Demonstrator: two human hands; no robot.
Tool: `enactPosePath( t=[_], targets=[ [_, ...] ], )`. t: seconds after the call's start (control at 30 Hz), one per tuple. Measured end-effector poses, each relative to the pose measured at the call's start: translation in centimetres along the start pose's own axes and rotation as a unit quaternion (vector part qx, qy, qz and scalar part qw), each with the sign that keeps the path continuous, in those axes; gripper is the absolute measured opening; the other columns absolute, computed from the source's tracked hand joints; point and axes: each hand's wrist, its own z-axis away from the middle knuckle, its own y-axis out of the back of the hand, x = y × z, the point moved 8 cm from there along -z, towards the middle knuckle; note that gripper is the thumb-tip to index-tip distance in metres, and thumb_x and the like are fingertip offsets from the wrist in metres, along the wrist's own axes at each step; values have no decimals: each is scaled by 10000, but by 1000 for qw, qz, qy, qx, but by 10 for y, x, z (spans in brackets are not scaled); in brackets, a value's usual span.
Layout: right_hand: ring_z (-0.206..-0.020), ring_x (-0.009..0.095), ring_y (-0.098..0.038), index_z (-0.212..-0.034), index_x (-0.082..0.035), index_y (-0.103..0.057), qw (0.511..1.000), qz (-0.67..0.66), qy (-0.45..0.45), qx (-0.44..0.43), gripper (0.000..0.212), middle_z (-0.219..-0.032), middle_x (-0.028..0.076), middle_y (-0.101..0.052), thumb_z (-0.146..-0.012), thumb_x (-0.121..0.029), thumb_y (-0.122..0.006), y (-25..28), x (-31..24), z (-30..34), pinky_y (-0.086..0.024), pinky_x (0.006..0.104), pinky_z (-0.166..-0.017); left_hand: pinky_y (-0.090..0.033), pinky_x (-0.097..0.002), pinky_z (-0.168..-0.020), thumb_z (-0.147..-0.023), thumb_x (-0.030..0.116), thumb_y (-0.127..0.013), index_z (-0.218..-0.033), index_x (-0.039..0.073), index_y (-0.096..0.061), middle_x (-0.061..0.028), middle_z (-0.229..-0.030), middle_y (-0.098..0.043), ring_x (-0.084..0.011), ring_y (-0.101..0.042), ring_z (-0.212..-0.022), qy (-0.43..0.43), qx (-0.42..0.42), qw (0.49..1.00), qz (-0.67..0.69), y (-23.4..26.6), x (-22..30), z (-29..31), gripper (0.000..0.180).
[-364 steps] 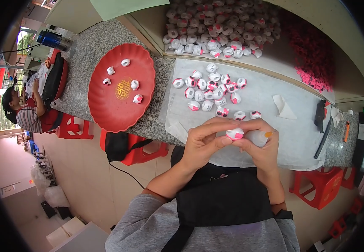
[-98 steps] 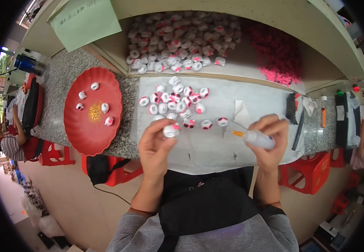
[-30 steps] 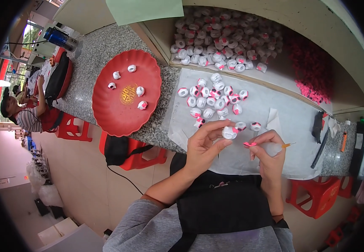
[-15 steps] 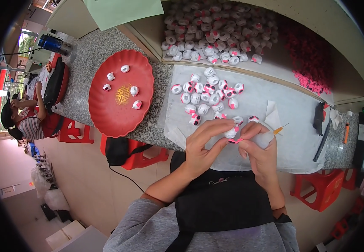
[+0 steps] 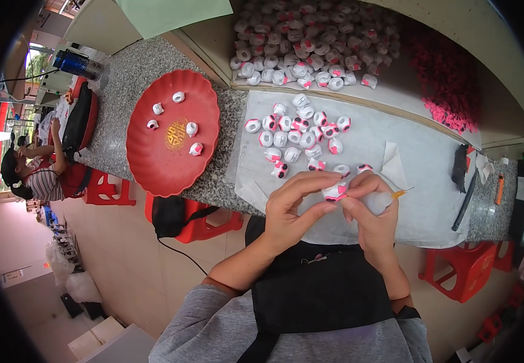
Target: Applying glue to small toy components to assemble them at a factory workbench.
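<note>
Holding small white-and-pink piece (image 5: 336, 191) up off pale sheet (image 5: 419, 199), just over near table edge, between both hands, likely for close fine work.

Left hand (image 5: 295, 209): fingers curling narrow, thumb and fingertips pinching piece from left side.

Right hand (image 5: 374, 212): closing round small translucent bottle with orange tip (image 5: 389, 198), forefinger touching piece from right.

Lying beyond hands: loose cluster of similar pieces (image 5: 298, 136) on sheet, within easy reach. Sitting well left: red tray (image 5: 165, 163) carrying five pieces, kept apart from cluster.
</note>
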Motion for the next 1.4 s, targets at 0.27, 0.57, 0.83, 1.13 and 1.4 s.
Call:
enactPosePath(
  t=[0.27, 0.57, 0.83, 1.13, 1.4],
  targets=[
    [-610, 59, -432, -831, -8, -534, 998, 24, 11, -49, 246, -732, 24, -495, -609, 14, -637, -5, -10, 0, -358, 181, -560, -354, -304, -838, -707, -61, -510, -970, -25, -491, -140, -1013, -474, -202, -442, -981, 91, -10, 968, 232, -1, -12, 2, 267],
    [-589, 49, -457, -885, 4, -528, 992, 96, 17, -77, 307, -776, 48, -545, -597, 0, -636, -8, -2, -1, -351, 166, -493, -341, -297, -832, -723, -18, -513, -956, -31, -514, -136, -989, -499, -194, -448, -962, 121, -30, 965, 231, -6, -20, 9, 234],
    [-541, 57, -452, -849, 12, -522, 996, 57, 6, -65, 277, -803, 92, -558, -602, -18, -644, -7, 0, 2, -333, 165, -438, -353, -316, -823, -713, 12, -539, -919, -22, -530, -142, -962, -510, -219, -459, -957, 99, -11, 974, 205, -4, -19, 11, 210],
    [-547, 37, -438, -908, -9, -532, 997, 0, -37, -63, 296, -639, 4, -505, -637, -43, -646, -3, 10, 5, -321, 157, -461, -379, -284, -785, -730, 15, -516, -958, -33, -509, -131, -957, -509, -179, -483, -906, 151, -30, 967, 203, -7, -18, 8, 233],
    [-517, 28, -424, -916, -5, -525, 997, 18, -60, -46, 272, -622, -1, -500, -655, 8, -598, -8, 7, 3, -304, 155, -440, -393, -260, -776, -756, 1, -483, -1037, -25, -470, -120, -1015, -478, -160, -468, -926, 173, -12, 953, 249, -6, -23, 13, 282]
  ],
)
